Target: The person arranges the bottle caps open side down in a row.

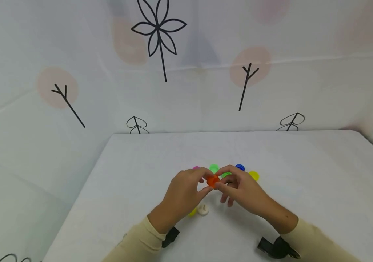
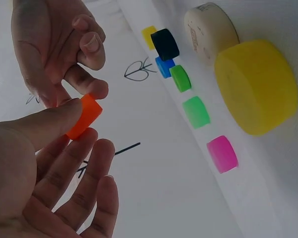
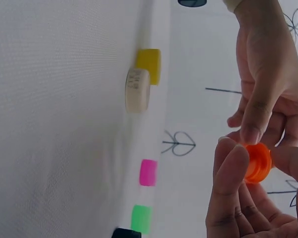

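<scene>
Left hand (image 1: 183, 191) and right hand (image 1: 250, 189) are together, both pinching the orange cap (image 1: 212, 181) between thumb and fingers, above the table (image 1: 134, 163). Progress, as judged: the orange cap is off the table; the cream cap (image 1: 203, 209) and yellow cap (image 1: 192, 212) on the near side, and the pink cap (image 2: 222, 154) farther off, lie unheld. Further completion cannot be told. Orientation: tilted, hollow side toward the right wrist view; a short disc, wider than deep, without a distinct long axis.
</scene>
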Demonstrator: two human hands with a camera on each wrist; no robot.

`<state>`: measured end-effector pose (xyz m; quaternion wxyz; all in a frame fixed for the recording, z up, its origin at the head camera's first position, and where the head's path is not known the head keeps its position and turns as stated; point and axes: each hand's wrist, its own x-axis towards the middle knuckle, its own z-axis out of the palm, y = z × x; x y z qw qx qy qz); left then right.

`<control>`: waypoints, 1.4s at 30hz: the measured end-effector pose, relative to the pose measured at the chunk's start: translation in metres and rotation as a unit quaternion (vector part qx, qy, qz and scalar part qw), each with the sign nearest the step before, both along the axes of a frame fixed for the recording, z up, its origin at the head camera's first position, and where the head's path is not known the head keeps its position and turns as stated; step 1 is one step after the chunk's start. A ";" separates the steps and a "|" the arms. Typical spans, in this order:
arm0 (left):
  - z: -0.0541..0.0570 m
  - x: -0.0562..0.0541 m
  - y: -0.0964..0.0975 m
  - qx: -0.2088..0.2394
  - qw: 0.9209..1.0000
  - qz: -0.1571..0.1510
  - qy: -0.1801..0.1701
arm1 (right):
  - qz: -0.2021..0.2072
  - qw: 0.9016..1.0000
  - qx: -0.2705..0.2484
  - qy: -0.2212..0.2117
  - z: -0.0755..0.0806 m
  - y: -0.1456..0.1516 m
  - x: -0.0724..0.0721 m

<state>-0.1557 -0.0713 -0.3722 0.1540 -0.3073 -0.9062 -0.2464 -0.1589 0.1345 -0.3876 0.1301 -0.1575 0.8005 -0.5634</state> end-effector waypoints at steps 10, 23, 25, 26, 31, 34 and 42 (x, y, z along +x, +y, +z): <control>-0.012 0.005 -0.003 -0.006 1.000 -0.007 -0.007 | 0.002 0.999 -0.010 -0.045 -0.007 0.003 0.004; -0.019 0.003 -0.004 -0.033 0.998 0.010 -0.046 | 0.025 0.999 0.004 -0.046 -0.013 0.008 -0.001; -0.019 0.002 -0.004 -0.039 0.997 0.013 -0.059 | 0.028 0.999 0.016 -0.038 -0.014 0.008 -0.001; -0.019 0.002 -0.005 -0.041 0.997 0.014 -0.067 | 0.030 0.999 0.021 -0.030 -0.014 0.008 -0.001; -0.021 -0.001 -0.005 -0.052 0.993 0.005 -0.109 | 0.044 0.998 0.046 0.006 -0.017 0.011 -0.002; -0.022 -0.002 -0.005 -0.066 0.989 0.000 -0.129 | 0.052 0.996 0.066 0.031 -0.019 0.012 -0.003; -0.026 -0.002 -0.003 -0.104 0.982 -0.005 -0.160 | 0.084 0.986 0.119 0.081 -0.026 0.014 -0.005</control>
